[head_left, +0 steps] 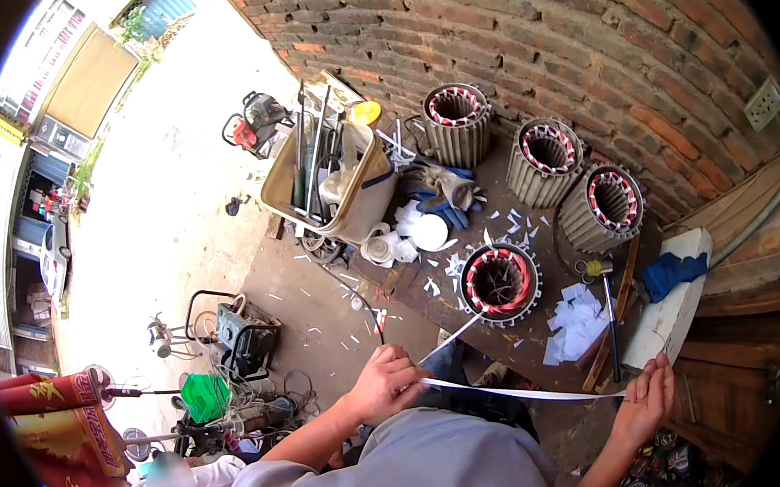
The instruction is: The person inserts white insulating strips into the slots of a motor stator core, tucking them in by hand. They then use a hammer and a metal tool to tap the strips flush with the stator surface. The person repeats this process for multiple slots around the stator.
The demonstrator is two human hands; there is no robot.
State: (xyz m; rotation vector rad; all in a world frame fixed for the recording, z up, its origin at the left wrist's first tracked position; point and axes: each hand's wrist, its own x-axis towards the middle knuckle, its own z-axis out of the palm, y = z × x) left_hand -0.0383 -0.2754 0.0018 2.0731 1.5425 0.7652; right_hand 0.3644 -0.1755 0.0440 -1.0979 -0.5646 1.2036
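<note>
Tape [525,393], white and narrow, spans the gap in front of the near edge of the desk [522,350] in the head view, sagging slightly between the person's hands. The left hand [385,381] has its grip closed on one part; the right hand [651,388] pinches the far part between its fingertips. A pale length [451,337] also runs from the left hand to the stator core [517,303], ringed in red, which stands near that same edge; whether it is one piece with the tape I cannot tell. A hard pull could tear the strip, or tip the core edgeward if it is anchored there. Slack could let the tape twist or snag on the hammer [611,318] toward the desk's right edge. Loose paper slips [575,320] beside the core could slide off if brushed.
</note>
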